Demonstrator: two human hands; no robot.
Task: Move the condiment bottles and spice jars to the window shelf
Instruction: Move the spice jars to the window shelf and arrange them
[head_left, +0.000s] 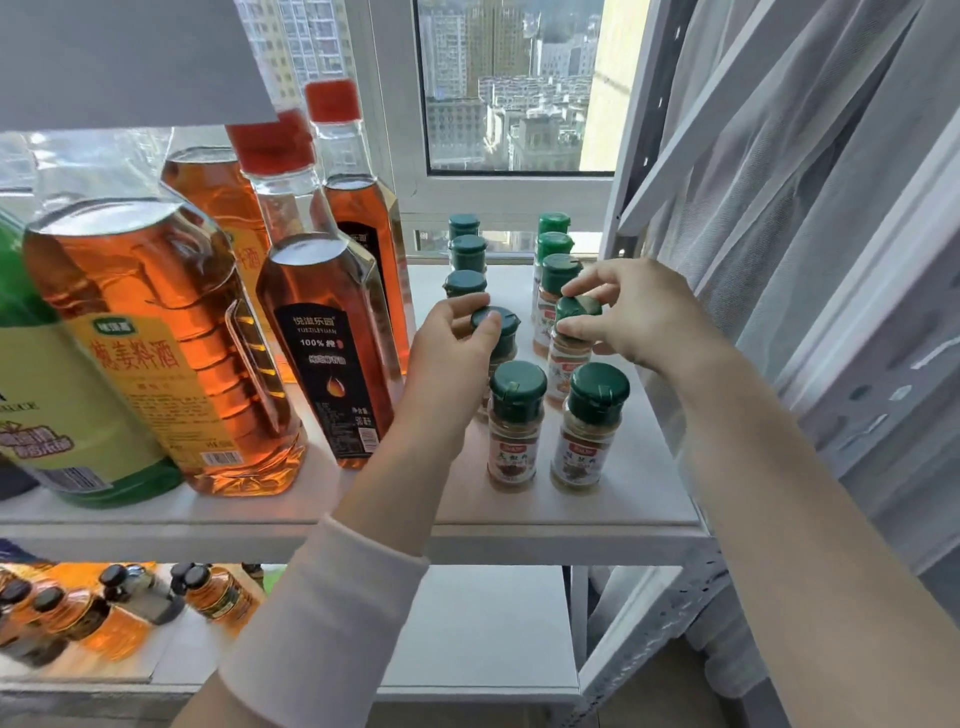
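Spice jars (511, 426): left hand (452, 343) and right hand (639, 317) each pinch one, beside oil bottles (332, 322).

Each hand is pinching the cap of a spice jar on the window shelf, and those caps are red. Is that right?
Not quite: those caps are green, not red. In the head view the left hand pinches the left spice jar and the right hand the right spice jar by their green caps, on the window shelf. Only the tall bottles at left have red caps.
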